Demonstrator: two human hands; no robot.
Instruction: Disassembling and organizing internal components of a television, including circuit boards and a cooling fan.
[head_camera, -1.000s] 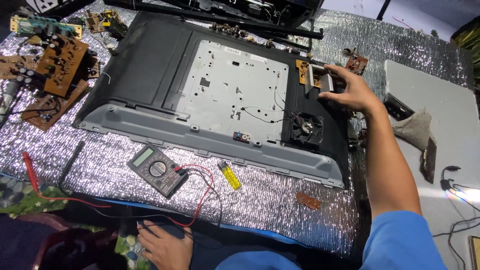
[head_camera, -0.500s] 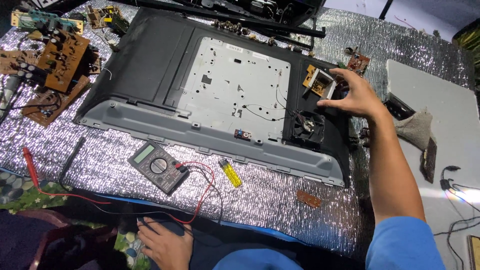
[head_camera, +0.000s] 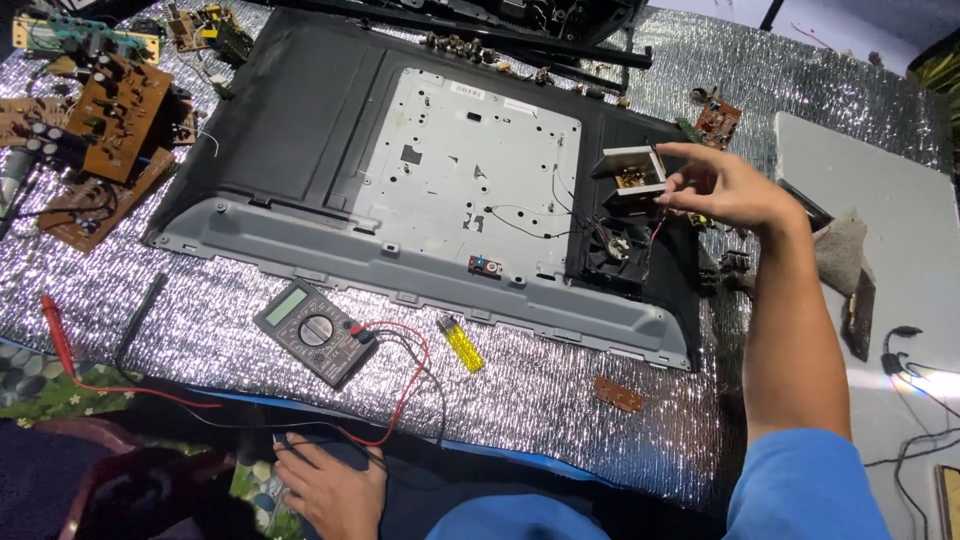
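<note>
The right hand (head_camera: 725, 185) pinches a small circuit module (head_camera: 632, 178) at its fingertips, lifted above the right end of the television back panel (head_camera: 300, 150). The left hand (head_camera: 330, 485) rests open and empty at the near desk (head_camera: 540, 400) edge, well apart from the module.

A small circuit board (head_camera: 632, 178) was held tilted above the open back of a flat-screen television (head_camera: 430, 190), at about three o'clock from the set's grey metal centre plate. A pale, whitish frame was seen around the board's tan face, on which small components were mounted; its finer detail could not be made out. The board was pinched at its right edge, at three o'clock, by the fingertips of the right hand (head_camera: 730, 190). It was raised off the black rear shell, with a round speaker (head_camera: 618, 247) seen just below it at six o'clock. Thin wires were seen trailing across the panel at eight o'clock from the board.
</note>
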